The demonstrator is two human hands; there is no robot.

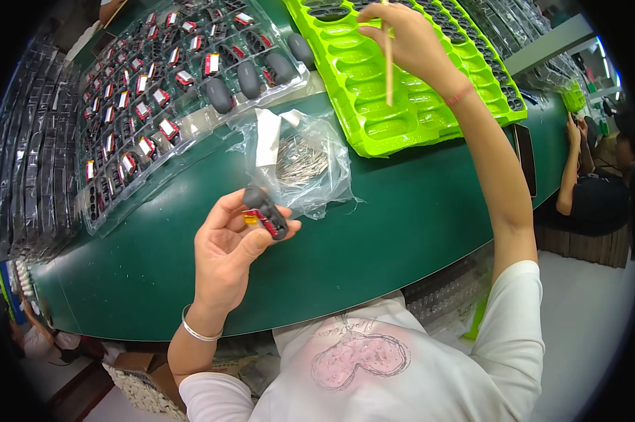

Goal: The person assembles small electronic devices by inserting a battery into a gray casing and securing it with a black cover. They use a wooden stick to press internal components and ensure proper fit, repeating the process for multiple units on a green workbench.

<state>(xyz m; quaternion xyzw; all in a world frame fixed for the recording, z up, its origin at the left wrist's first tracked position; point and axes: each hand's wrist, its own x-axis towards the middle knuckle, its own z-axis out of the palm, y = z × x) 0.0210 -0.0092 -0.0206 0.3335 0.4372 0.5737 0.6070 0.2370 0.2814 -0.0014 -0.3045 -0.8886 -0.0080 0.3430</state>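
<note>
My left hand (227, 246) is raised over the near part of the green table, its fingers closed round a small black earbud-case-like housing (267, 212). Red board and a yellow-orange tab show inside that housing. Up at the top, my right hand (412, 43) reaches over a bright green moulded tray (373, 126) while holding a thin wooden stick (388, 74), which points down toward the tray. Black oval parts (329, 13) lie in the tray beside my right fingertips. Whether those fingertips also touch a part, I cannot tell.
Ahead of my left hand lies a clear plastic bag (331, 172) of small metal pins (301, 160). A clear tray (183, 137) at the far left holds several black housings with red-and-white pieces. Stacked trays (32, 155) stand left; a dark flat object (524, 160) and another person (592, 190) are right.
</note>
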